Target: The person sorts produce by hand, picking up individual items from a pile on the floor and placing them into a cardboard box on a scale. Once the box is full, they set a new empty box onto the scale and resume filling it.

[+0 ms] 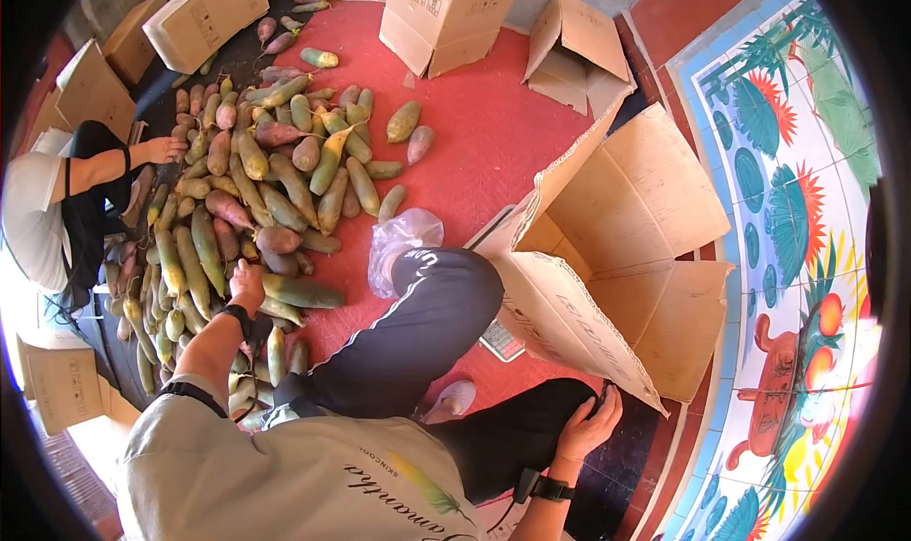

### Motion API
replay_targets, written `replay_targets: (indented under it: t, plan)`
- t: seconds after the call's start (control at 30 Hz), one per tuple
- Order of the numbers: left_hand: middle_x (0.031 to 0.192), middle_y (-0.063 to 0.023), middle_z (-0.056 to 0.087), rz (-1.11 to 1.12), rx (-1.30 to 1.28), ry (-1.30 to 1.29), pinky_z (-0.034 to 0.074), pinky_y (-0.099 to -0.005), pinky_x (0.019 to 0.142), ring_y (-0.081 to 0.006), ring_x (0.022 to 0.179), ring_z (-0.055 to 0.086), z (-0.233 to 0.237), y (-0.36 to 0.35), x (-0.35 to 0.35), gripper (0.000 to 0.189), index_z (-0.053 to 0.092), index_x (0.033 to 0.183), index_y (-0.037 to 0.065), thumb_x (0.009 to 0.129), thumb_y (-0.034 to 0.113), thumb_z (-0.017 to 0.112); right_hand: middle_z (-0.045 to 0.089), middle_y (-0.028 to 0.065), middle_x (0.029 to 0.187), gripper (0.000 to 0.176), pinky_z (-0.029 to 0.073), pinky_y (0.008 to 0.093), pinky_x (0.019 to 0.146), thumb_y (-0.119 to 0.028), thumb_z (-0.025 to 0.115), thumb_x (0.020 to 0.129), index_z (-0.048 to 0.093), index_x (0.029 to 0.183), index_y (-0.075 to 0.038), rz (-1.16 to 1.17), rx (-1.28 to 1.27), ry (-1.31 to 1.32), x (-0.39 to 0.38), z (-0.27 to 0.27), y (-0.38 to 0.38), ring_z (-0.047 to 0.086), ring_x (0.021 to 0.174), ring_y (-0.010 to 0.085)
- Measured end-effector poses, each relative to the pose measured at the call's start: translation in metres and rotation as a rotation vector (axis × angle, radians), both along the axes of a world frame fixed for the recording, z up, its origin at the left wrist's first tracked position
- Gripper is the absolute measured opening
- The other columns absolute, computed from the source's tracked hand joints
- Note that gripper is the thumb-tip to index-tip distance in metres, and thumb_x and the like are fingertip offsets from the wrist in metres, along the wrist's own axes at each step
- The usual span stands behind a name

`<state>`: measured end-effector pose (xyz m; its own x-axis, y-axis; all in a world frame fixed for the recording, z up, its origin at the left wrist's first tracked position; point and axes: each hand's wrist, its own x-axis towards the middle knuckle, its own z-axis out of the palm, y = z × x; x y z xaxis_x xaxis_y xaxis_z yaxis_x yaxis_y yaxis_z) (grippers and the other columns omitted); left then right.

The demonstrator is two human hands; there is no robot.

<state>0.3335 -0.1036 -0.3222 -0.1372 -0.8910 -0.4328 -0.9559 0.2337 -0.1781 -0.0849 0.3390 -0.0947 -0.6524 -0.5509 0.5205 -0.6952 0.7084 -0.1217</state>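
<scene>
Red mat (493, 142), fruit pile (256, 171), L hand (247, 283) fingers round green fruit (306, 292), R hand (588, 429) fingers spread on knee (512, 432)

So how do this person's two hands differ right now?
The left hand is stretched out to the fruit pile, on the end of a green fruit; the right hand rests on the dark trouser leg beside the open box. The right hand lies open and empty; the left hand's grip is unclear. Both wrists wear dark bands.

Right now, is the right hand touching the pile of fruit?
No, the right hand rests on the dark trouser leg, apart from the pile.
</scene>
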Motion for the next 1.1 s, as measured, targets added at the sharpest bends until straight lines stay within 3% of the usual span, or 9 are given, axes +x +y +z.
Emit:
replay_targets:
  t: [0.17,0.3,0.43,0.57,0.67,0.7,0.83,0.97,1.1]
  plan:
    - [0.115,-0.0146,0.044,0.179,-0.043,0.183,0.045,-0.0379,0.090,-0.0312,0.110,0.049,0.014,0.013,-0.013,0.051,0.044,0.114,0.007,0.068,0.006,0.064,0.052,0.0224,0.114,0.034,0.043,0.0425,0.088,-0.002,0.052,0.082,0.048,0.115,0.005,-0.009,0.003,-0.009,0.002,0.002,0.001,0.052,0.103,0.0379]
    - [0.123,-0.0138,0.042,0.149,-0.177,0.421,0.042,-0.0388,0.094,-0.0312,0.114,0.045,0.033,-0.001,-0.030,0.061,0.041,0.122,0.008,0.066,0.006,0.065,0.052,0.0222,0.115,0.034,0.043,0.0426,0.089,-0.002,0.051,0.082,0.048,0.116,0.004,-0.025,0.014,-0.033,0.001,0.001,0.003,0.052,0.104,0.0379]
    - [0.141,-0.0120,0.030,0.037,-0.177,0.379,0.039,-0.0392,0.099,-0.0304,0.128,0.033,0.025,-0.033,-0.042,0.074,0.034,0.133,0.010,0.066,0.007,0.065,0.052,0.0217,0.113,0.034,0.043,0.0421,0.089,-0.003,0.052,0.083,0.049,0.116,0.003,-0.034,-0.002,-0.017,0.000,-0.001,0.002,0.052,0.103,0.0374]
    - [0.143,-0.0113,0.027,0.042,-0.110,0.308,0.038,-0.0397,0.099,-0.0298,0.130,0.031,0.015,-0.054,-0.050,0.073,0.033,0.134,0.011,0.068,0.007,0.064,0.052,0.0218,0.113,0.035,0.043,0.0420,0.089,-0.002,0.052,0.081,0.050,0.116,0.003,-0.037,0.009,-0.013,0.002,0.001,-0.002,0.052,0.103,0.0374]
    - [0.128,-0.0165,0.038,0.087,0.080,0.240,0.041,-0.0394,0.096,-0.0341,0.121,0.039,0.018,-0.064,-0.056,0.075,0.035,0.133,0.011,0.065,0.007,0.067,0.052,0.0220,0.113,0.036,0.043,0.0423,0.089,-0.001,0.052,0.081,0.049,0.116,0.003,-0.037,0.010,-0.022,0.002,0.002,-0.003,0.052,0.103,0.0378]
    - [0.119,-0.0158,0.042,-0.030,-0.031,0.179,0.044,-0.0400,0.092,-0.0340,0.115,0.043,0.015,-0.060,-0.055,0.070,0.040,0.129,0.012,0.065,0.007,0.067,0.052,0.0222,0.113,0.036,0.042,0.0425,0.089,-0.001,0.053,0.080,0.049,0.116,0.003,-0.040,0.014,-0.030,0.002,0.001,-0.004,0.052,0.103,0.0381]
    - [0.120,-0.0138,0.042,-0.106,-0.088,0.127,0.045,-0.0396,0.089,-0.0324,0.114,0.046,0.010,-0.048,-0.059,0.053,0.049,0.117,0.012,0.067,0.008,0.068,0.051,0.0221,0.117,0.036,0.043,0.0435,0.087,-0.002,0.054,0.079,0.048,0.115,0.002,-0.061,0.035,-0.021,0.004,0.003,-0.004,0.051,0.103,0.0391]
    - [0.116,-0.0138,0.048,-0.156,0.008,0.076,0.049,-0.0345,0.083,-0.0283,0.102,0.058,0.002,-0.037,-0.058,0.074,0.030,0.121,0.006,0.065,0.021,0.076,0.051,0.0225,0.116,0.036,0.043,0.0438,0.087,-0.002,0.055,0.079,0.049,0.114,0.003,-0.046,0.035,-0.036,0.002,0.003,-0.007,0.051,0.103,0.0394]
    - [0.114,-0.0157,0.052,-0.077,0.105,0.154,0.051,-0.0371,0.079,-0.0297,0.100,0.059,0.015,-0.025,-0.062,0.075,0.033,0.120,0.006,0.063,0.028,0.075,0.052,0.0216,0.114,0.035,0.043,0.0432,0.088,-0.004,0.053,0.080,0.050,0.115,0.002,-0.045,0.024,-0.044,0.001,0.001,-0.006,0.051,0.103,0.0391]
